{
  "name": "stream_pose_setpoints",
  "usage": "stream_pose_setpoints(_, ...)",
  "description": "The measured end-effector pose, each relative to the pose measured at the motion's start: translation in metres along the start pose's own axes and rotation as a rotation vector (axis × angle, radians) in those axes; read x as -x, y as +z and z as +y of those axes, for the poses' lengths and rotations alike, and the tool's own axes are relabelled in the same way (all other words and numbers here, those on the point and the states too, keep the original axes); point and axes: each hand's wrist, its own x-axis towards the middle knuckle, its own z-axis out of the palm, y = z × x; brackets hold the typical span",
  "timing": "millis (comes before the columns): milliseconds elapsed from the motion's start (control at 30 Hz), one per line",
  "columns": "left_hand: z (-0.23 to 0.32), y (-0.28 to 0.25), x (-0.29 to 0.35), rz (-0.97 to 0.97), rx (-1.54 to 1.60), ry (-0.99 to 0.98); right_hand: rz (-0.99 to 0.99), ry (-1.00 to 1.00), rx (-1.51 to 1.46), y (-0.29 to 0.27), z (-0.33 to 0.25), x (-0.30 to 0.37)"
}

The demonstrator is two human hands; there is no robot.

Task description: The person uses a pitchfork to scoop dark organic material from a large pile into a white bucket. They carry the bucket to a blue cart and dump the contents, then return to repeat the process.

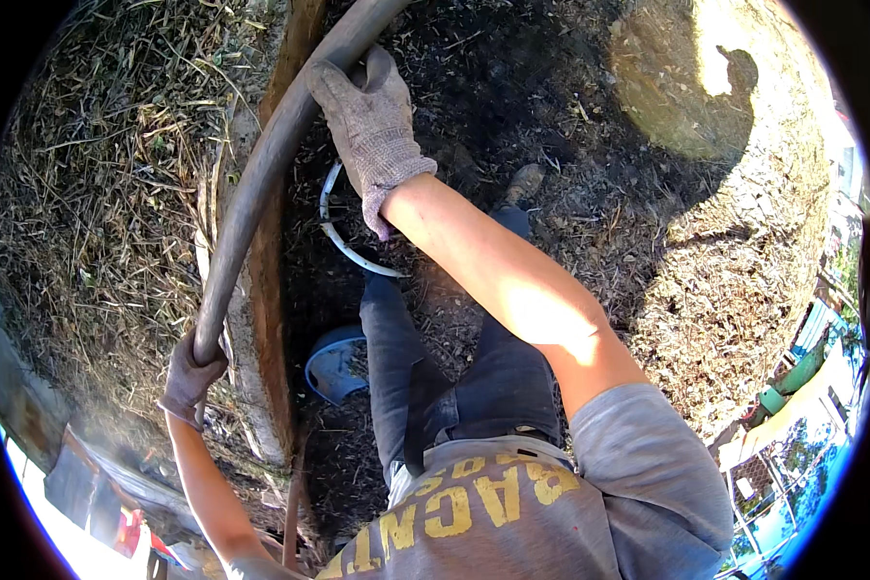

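Observation:
A long, smooth grey-brown wooden pole (251, 208) runs from the top edge down toward the lower left and looks bent in this view. Its far end lies outside the picture, so I cannot tell whether a tool head is on it. My left hand (191, 375), in a dirty knitted work glove, is closed around the pole's lower end. Farther up, my right hand (375, 121) in a matching glove grips the pole with its fingers wrapped around it. The pole passes over a wooden board edge (266, 319) bordering a bed of dry straw and stalks (116, 193).
Beside my legs lie a thin white curved strip (327, 220) and a blue plastic container (333, 372). Dark, litter-strewn soil (474, 106) stretches ahead, with sunlit ground (706, 329) to the right. A fence and green objects (793, 377) stand at the right rim.

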Motion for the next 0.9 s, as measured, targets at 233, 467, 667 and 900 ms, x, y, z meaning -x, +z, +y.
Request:
stream_pose_setpoints(233,0.109,-0.022,-0.188,0.529,-0.800,0.337,-0.186,0.597,-0.010,-0.111,0.154,0.095)
stream_pose_setpoints(467,0.118,-0.057,-0.284,0.693,-0.953,0.278,0.388,0.963,0.365,-0.343,0.263,0.143)
stream_pose_setpoints(667,0.111,0.027,-0.357,1.064,-1.006,0.551,0.464,1.059,0.585,-0.521,0.434,0.097)
stream_pose_setpoints(900,0.100,0.247,-0.419,0.498,-0.708,0.628,1.010,1.221,-0.317,-0.502,0.513,0.062)
